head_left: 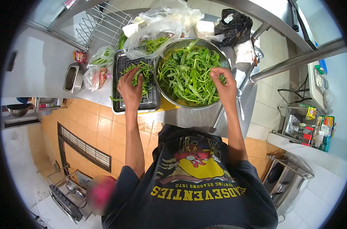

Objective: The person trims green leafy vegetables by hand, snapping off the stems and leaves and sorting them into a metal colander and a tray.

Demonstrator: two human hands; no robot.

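Leafy green vegetables (190, 72) fill a round metal strainer (157, 78) on the steel table. To its left is a black tray (152, 103) with cut green stems (146, 86) in it. My left hand (130, 86) is over the tray with its fingers curled down around some of the stems. My right hand (224, 82) is at the right rim of the strainer, thumb and forefinger brought together by the leaves; whatever lies between them is too small to make out.
Behind the strainer lie clear plastic bags (162, 24) and a black plastic bag (234, 27). A metal container (73, 78) and a bag of vegetables (101, 63) are at the left. A steel rail (280, 63) crosses at the right, and a knife-like utensil (240, 105) lies near my right forearm.
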